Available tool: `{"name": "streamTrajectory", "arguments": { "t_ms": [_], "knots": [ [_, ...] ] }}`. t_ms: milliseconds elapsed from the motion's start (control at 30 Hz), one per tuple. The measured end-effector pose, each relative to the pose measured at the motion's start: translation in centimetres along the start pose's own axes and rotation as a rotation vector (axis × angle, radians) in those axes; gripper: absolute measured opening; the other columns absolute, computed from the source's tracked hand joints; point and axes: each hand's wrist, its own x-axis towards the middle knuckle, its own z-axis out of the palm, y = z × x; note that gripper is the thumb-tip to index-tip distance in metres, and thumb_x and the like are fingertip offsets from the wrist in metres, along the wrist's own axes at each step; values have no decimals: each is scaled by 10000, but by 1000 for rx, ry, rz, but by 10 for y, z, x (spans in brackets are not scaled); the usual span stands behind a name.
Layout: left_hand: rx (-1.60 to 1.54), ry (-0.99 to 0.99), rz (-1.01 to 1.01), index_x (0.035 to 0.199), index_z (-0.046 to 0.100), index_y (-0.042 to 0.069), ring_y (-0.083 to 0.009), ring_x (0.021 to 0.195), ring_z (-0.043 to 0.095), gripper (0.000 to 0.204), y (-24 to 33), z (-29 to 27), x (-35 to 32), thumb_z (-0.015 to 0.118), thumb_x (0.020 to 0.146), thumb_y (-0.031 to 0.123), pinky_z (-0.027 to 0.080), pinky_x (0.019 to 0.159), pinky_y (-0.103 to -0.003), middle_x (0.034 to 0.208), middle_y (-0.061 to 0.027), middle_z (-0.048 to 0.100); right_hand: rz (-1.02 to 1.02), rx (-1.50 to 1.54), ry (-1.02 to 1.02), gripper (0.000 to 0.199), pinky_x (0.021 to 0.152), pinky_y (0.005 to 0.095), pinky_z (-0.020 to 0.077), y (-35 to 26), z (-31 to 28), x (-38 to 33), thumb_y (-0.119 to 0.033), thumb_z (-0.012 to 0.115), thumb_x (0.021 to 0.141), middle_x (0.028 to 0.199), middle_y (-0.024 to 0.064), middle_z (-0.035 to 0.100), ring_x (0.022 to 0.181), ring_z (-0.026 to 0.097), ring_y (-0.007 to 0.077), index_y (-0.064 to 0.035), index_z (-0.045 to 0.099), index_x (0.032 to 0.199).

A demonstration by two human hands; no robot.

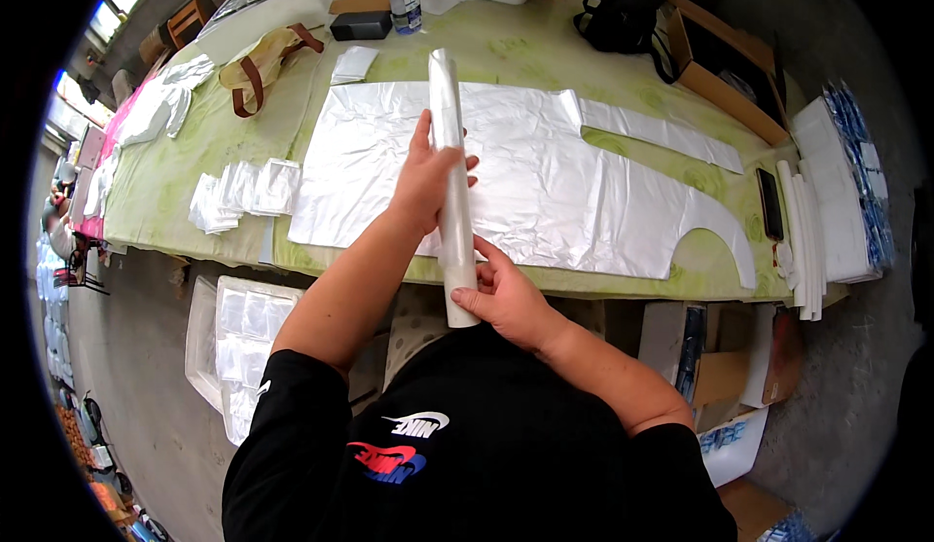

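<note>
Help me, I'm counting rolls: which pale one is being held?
The roll with the left hand around its middle and the right hand at its near end; the other rolls lie at the right of the table, beside the phone.

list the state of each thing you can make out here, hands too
Plastic roll, wound up, held in both hands
Left hand, closed around the roll's middle
Right hand, closed near its lower end
White sheet, spread out, creased
Bottle, upright
Phone, lying down
Cardboard box at right, open
White bin, holding folded packets
</note>
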Motion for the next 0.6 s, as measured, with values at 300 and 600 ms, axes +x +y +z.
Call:
{"name": "streamTrajectory", "arguments": {
  "t_ms": [300, 600],
  "knots": [
    [163, 95, -116, 1653, 229, 294, -223, 980, 638, 831, 4, 18, 49, 565, 936, 39, 597, 739, -388, 1350, -172, 515, 61, 11, 91, 747, 1024, 321, 474, -11, -22, -15, -112, 671, 945, 1340, 129, 584, 1188, 583, 187, 14, 301, 1581],
    [117, 233, -74, 1617, 342, 182, -237, 1121, 645, 721, -14, -17, 152, 571, 950, 35, 560, 863, -468, 1380, -114, 593, 278, 67, 131, 683, 853, 341, 565, -12, -67, -124, -49, 645, 891, 1217, 116, 611, 983, 668, 202, 2, 387, 1521]
  ]
}}
